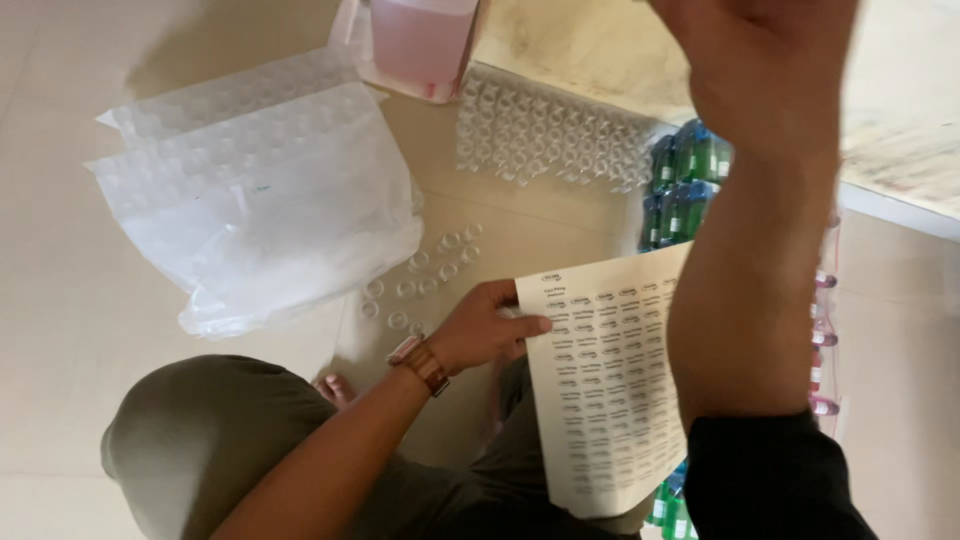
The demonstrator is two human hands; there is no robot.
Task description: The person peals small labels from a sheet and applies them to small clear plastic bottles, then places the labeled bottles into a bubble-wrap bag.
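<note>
Head view, looking down at a person seated on a pale tiled floor (60,330).

Left hand (485,328): fingers closed on the upper left edge of a white label sheet (600,385), thumb on top, a watch (420,362) at the wrist. The sheet lies across the lap, tilted, its rows of small oval labels facing up.

Right hand (760,60): raised close to the camera, blurred, cut off by the top edge — I cannot tell whether its fingers are spread or curled, nor whether they hold anything. The forearm covers the sheet's right side.

Around: a few loose clear caps (425,275) on the floor just beyond the left hand; a clear moulded tray (540,130) of empty cells further out; a bag of similar trays (260,190) to the left; green bottles (685,185) just beyond the sheet's far corner, more at its near edge; a container of pink liquid (420,40) at the top.

Risks, as judgement: the sheet is pinched at one edge only, so it could sag or crease; a knee or elbow could scatter the loose caps — they lie near the leg.

Hard to make out: the pink-capped items (822,340) at the right edge, mostly hidden behind the forearm; the printing is too small to read.
</note>
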